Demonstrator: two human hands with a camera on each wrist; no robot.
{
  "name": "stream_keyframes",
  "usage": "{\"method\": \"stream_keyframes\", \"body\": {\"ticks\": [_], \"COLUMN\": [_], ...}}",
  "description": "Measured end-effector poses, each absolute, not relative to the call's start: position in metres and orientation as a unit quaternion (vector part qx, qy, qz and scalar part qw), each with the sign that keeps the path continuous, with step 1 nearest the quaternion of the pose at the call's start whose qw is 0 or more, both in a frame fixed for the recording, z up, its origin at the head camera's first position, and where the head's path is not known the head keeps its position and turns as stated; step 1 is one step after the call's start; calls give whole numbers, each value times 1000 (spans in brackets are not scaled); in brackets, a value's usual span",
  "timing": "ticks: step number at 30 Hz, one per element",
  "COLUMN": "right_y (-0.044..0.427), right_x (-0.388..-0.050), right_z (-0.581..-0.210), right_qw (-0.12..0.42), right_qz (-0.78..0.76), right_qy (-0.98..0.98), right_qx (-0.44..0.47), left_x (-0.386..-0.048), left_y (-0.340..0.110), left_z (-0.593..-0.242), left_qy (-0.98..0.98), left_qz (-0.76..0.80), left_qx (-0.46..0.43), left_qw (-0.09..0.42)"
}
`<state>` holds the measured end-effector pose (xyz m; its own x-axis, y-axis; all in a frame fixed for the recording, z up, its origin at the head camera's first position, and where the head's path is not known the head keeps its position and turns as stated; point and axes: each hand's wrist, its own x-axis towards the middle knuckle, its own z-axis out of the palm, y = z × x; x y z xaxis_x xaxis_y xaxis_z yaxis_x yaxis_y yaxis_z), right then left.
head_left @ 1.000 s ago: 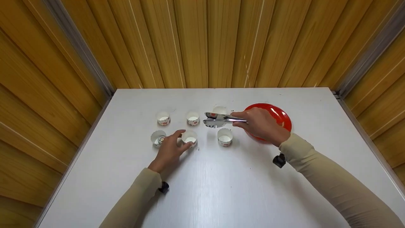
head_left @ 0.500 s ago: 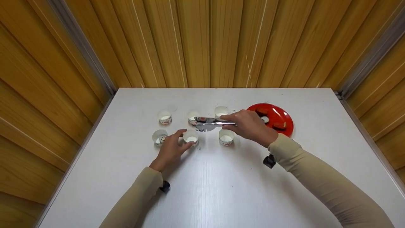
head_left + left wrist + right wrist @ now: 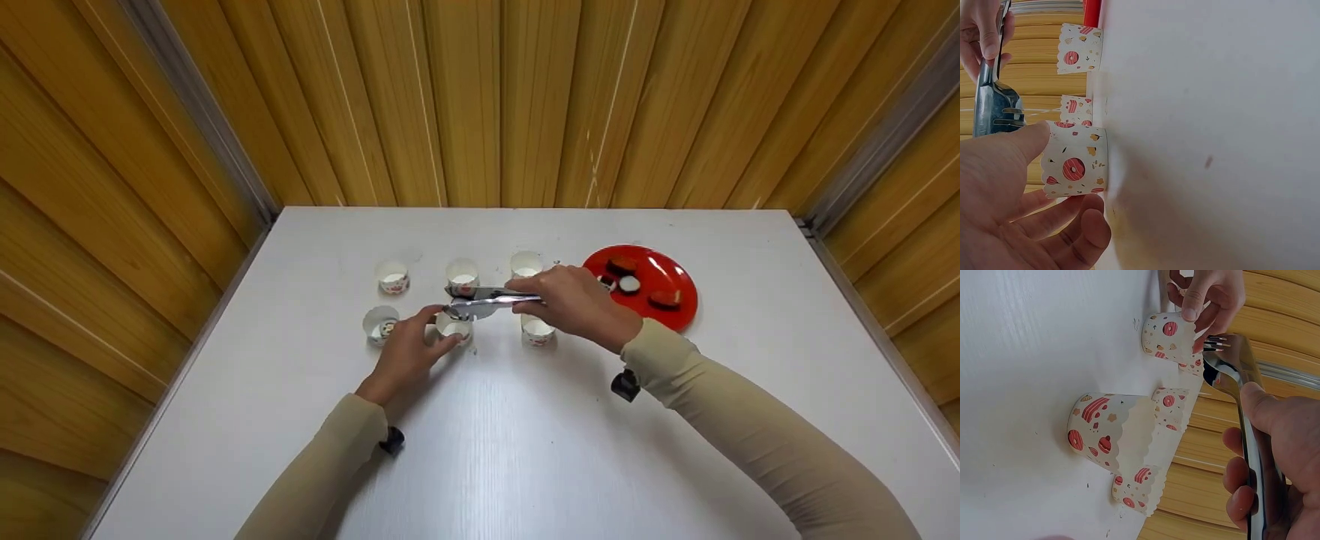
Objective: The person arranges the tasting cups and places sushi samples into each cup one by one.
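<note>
My left hand (image 3: 405, 346) holds a white paper baking cup (image 3: 1074, 163), printed with red doughnuts, between thumb and fingers on the table. My right hand (image 3: 577, 304) grips metal serving tongs (image 3: 1249, 422) with a fork side and a spoon side. In the head view the tongs' tips reach over the held cup's rim. A bit of red and dark shows between the tips in the right wrist view; whether it is an item or a reflection I cannot tell. The left front cup (image 3: 381, 326) has a small dark-and-white piece inside.
More paper cups stand around: back left (image 3: 392, 277), back middle (image 3: 463, 276), back right (image 3: 526, 264) and front right (image 3: 538, 331). A red plate (image 3: 646, 259) at the right carries several small food pieces, including a white round (image 3: 629, 284). Ribbed wooden walls (image 3: 495, 105) enclose the white table (image 3: 510, 450).
My right hand has moved left with the tongs, from beside the red plate to over the held cup, uncovering the plate's pieces. The left hand stays at its cup.
</note>
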<state>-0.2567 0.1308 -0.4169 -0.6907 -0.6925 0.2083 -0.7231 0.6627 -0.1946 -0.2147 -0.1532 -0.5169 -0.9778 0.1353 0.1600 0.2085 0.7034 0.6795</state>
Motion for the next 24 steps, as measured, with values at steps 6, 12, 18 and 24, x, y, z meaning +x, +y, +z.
{"method": "stream_keyframes", "body": {"ticks": [6, 12, 18, 24], "right_y": [129, 128, 126, 124], "right_x": [-257, -256, -256, -256], "right_z": [-418, -420, -421, -422], "right_qw": [61, 58, 58, 57], "right_qz": [129, 130, 127, 115], "right_qy": [-908, -908, -907, -907], "right_qx": [393, 394, 398, 401], "left_x": [-216, -216, -216, -216], "left_y": [-154, -154, -153, -153], "left_z": [-518, -519, -519, -518], "left_qy": [-923, -922, -921, -919], "left_qz": [-369, -372, -376, -376], "left_qx": [-94, -92, -93, -101], "left_qw": [50, 49, 50, 55]}}
